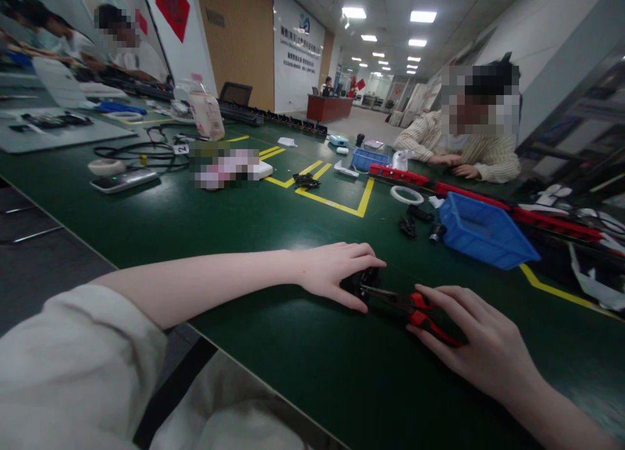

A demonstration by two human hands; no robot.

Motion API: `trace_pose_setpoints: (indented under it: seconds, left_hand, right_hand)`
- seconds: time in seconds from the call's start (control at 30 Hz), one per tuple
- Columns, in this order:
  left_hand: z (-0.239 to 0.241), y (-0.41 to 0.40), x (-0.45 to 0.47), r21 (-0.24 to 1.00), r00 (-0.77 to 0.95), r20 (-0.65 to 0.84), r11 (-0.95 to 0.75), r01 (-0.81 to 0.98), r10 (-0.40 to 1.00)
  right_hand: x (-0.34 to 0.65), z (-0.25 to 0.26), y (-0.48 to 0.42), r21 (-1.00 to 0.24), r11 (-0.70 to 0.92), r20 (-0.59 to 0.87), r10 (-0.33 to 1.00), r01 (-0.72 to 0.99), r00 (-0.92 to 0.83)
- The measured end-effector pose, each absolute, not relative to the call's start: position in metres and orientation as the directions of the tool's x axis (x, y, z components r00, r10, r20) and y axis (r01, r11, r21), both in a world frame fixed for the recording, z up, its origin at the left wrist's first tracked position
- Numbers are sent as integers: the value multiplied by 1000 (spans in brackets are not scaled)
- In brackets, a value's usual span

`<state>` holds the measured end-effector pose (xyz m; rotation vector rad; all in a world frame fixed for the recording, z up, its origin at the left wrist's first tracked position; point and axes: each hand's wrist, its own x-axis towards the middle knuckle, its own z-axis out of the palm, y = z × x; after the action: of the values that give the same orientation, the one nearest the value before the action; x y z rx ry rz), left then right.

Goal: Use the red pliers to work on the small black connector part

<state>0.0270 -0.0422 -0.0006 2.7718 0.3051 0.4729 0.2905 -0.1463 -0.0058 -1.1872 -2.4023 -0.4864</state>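
My left hand (339, 271) grips a small black part (360, 282) against the green tabletop (273, 326), with thumb and fingers on either side of it. Most of the part lies hidden under the hand, so its kind is unclear. In my right hand (476, 333) is a pair of long-nose pliers (415, 307) with red and black handles. Their jaws point left and reach the black part near my left thumb; whether they are closed on it I cannot tell.
A blue plastic bin (488, 232) stands to the right, beside small black pieces (407, 226) and a white tape roll (407, 195). Across the table sits a person in a striped shirt (493, 154). Back left are a bottle (206, 114), black cables (127, 152) and a phone-like device (125, 180).
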Motion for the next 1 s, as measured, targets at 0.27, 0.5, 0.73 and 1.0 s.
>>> trace_pose_setpoints:
  seconds: [0.27, 0.5, 0.73, 1.0]
  left_hand:
    - [0, -49, 28, 231, 889, 346, -946, 229, 300]
    - [1, -49, 29, 244, 883, 354, -942, 229, 307]
    - [2, -52, 32, 369, 870, 408, -922, 118, 275]
    - [3, -53, 32, 346, 887, 406, -935, 73, 220]
  right_hand:
    - [292, -6, -148, 86, 600, 499, 665, 795, -556]
    - [291, -7, -148, -32, 598, 438, 729, 801, -526]
    - [283, -3, -153, -255, 574, 378, 800, 778, -467]
    - [286, -4, -154, -136, 629, 413, 738, 766, -533]
